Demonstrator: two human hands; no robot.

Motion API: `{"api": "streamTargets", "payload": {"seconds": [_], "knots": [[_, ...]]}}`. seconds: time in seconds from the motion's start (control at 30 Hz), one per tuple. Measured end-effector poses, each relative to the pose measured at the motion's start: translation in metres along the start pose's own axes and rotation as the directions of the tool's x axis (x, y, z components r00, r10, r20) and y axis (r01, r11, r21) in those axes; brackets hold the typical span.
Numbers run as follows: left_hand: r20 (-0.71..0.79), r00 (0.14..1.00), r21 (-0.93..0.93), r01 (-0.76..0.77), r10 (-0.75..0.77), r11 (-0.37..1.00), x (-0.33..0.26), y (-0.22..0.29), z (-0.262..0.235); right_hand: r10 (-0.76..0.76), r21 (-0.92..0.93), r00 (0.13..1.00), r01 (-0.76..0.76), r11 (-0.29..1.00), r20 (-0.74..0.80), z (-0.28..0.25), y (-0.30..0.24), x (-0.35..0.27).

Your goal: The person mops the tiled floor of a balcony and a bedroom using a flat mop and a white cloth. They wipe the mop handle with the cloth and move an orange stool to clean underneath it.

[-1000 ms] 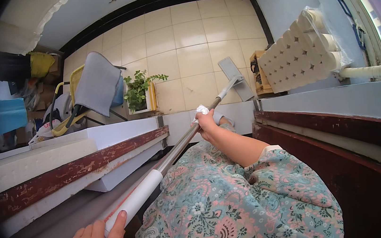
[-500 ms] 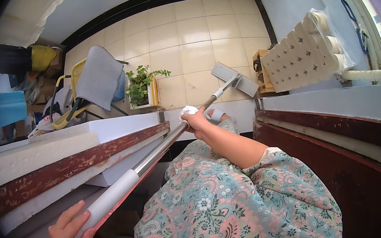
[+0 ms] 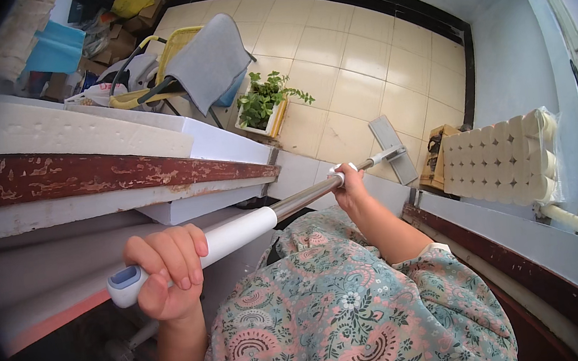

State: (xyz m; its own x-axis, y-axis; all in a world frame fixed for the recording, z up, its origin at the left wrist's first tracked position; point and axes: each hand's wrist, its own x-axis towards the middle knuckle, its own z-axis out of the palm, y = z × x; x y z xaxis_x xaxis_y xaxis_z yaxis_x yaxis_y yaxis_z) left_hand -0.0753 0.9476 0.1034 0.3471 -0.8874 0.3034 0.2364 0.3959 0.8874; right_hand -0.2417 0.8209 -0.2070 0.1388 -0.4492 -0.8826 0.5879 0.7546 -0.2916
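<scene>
A flat mop slants across the view, with its steel pole (image 3: 306, 198), white grip (image 3: 241, 232) and grey flat head (image 3: 393, 149) on the tiles. My left hand (image 3: 170, 267) is closed round the white grip near its end, where a blue-grey hanging hole shows. Farther along, my right hand (image 3: 352, 186) wraps round the steel pole. A bit of white material (image 3: 337, 172) shows at its fingers; what it is, I cannot tell.
A doorway frames me, with a worn red-brown wooden edge (image 3: 115, 174) at left. Beyond are a folding chair draped with grey cloth (image 3: 208, 60), a potted plant (image 3: 267, 104), a wooden crate (image 3: 440, 162) and a plastic-wrapped pack of paper rolls (image 3: 499, 160).
My left hand has moved up and right and now closes round the grip, whose end shows. The pole lies less steeply. The whole view has turned, shifting the room's things.
</scene>
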Motion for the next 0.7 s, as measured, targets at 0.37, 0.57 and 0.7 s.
{"api": "streamTargets", "payload": {"seconds": [0.37, 0.57, 0.7], "knots": [[-0.213, 0.940, 0.245, -0.211, 0.265, 0.946, -0.052, 0.060, 0.002, 0.203, -0.374, 0.950, -0.104, 0.922, 0.237, 0.055, 0.012, -0.058], [-0.549, 0.774, 0.191, -0.252, 0.316, 0.949, -0.066, 0.077, 0.028, 0.285, -0.420, 0.916, -0.150, 0.895, 0.281, 0.062, 0.037, 0.008], [-0.632, 0.630, 0.343, -0.295, 0.451, 0.892, -0.095, 0.088, 0.045, 0.352, -0.648, 0.876, -0.061, 0.759, 0.329, 0.085, 0.047, -0.018]]}}
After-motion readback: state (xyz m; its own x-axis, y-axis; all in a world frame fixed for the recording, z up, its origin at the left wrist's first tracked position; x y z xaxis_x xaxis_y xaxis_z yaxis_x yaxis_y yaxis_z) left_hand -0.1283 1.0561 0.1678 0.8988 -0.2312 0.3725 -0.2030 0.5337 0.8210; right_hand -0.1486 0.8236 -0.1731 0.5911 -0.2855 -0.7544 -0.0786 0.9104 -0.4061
